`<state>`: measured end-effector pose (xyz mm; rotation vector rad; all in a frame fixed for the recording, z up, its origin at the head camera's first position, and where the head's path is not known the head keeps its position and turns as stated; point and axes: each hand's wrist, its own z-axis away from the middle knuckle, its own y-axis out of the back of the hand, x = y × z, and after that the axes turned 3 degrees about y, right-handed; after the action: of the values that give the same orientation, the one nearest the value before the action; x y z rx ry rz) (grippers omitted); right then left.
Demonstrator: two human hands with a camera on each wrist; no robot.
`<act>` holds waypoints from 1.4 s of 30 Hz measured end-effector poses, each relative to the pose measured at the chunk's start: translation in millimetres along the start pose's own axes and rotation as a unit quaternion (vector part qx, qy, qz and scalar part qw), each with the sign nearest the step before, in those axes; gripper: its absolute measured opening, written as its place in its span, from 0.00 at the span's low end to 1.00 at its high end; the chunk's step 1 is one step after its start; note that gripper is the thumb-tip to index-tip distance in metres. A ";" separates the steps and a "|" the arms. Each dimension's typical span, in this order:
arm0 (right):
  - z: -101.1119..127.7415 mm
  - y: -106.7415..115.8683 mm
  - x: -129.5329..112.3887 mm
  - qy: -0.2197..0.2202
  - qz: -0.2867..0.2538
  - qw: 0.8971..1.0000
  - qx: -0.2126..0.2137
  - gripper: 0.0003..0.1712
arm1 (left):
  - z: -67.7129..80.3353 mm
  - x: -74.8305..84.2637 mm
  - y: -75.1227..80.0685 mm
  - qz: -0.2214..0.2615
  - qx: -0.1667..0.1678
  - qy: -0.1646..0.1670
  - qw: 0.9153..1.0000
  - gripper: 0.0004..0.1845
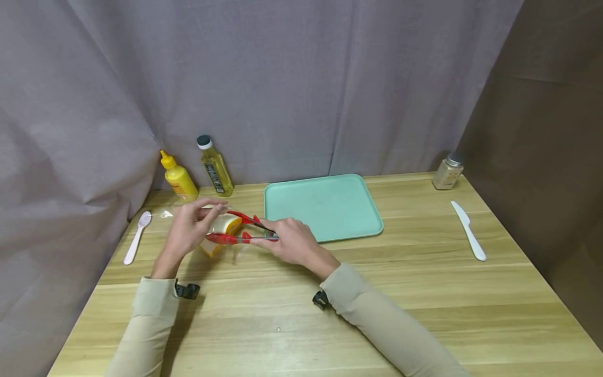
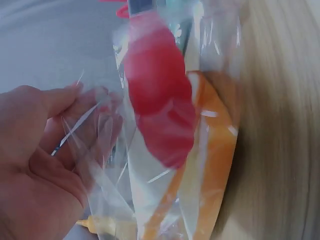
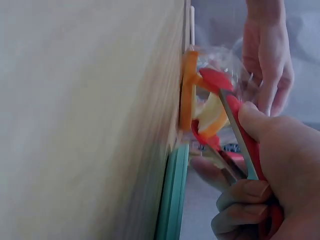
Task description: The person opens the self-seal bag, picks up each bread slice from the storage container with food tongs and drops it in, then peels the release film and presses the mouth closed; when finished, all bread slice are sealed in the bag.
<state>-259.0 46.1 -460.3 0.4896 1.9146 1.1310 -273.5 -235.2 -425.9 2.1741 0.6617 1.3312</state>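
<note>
The left hand (image 1: 190, 226) pinches the clear bag (image 2: 111, 200) with its fingers. Inside, one bread slice (image 1: 211, 249) lies on the worktop (image 1: 264, 324); another slice (image 1: 233, 225) tilts between the parted red tongs (image 1: 223, 239), which the right hand (image 1: 293, 242) grips with curled fingers.

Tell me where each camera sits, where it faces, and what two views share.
Head: worn on the head, facing forward and down over the tabletop and green tray; the left hand, right hand and sleeves show.
Left wrist: worn there, facing the bread and clear bag, tabletop at the image's right; only the left hand shows.
Right wrist: worn there, facing the red tongs and bread, tabletop at the image's left; the right hand grips the tongs, left hand beyond.
Both wrist views share the left hand, tongs, bread and bag.
</note>
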 end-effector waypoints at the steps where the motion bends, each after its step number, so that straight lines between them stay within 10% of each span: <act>1: 0.1 -1.0 -2.2 -0.001 -0.003 1.000 0.003 0.42 | 0.0 0.5 -0.6 0.007 0.002 0.006 1.000 0.10; 15: 0.8 -6.6 -15.8 -0.001 -0.015 1.000 -0.007 0.48 | 1.5 2.1 -1.6 0.034 0.006 0.054 0.998 0.12; 25: -2.2 1.5 3.0 0.005 -0.038 0.999 -0.012 0.51 | 3.8 -12.9 21.5 -0.043 -0.129 -0.030 0.990 0.20; 42: 0.1 2.0 9.6 0.018 -0.042 0.999 0.001 0.51 | 2.1 -14.5 27.2 -0.085 -0.090 -0.063 0.990 0.10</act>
<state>-264.6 53.7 -463.1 0.3888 1.9496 1.0910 -273.6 -265.3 -418.8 1.9899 0.6358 1.1115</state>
